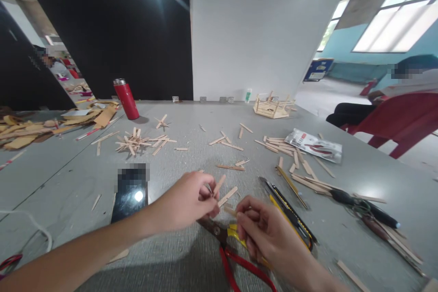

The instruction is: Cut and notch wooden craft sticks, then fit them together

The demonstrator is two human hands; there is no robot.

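My left hand (193,198) is closed, with a short wooden craft stick (220,184) poking up from its fingertips. Across from it, my right hand (262,228) pinches a small piece of craft stick (230,211). Another stick (228,196) shows between the two hands, and I cannot tell whether it touches either one. Below them lie pliers with red handles (224,255), their dark jaws partly under my left hand. A yellow-handled tool (236,235) is mostly hidden by my right hand. Beside that hand rests a black and yellow utility knife (290,212).
A phone (130,196) lies left of my left forearm. Loose sticks (133,141) are scattered over the grey table. Farther back are a red bottle (126,100) and a stick-built frame (272,107). A silver packet (315,145) and a screwdriver (366,207) lie right. A person sits at far right.
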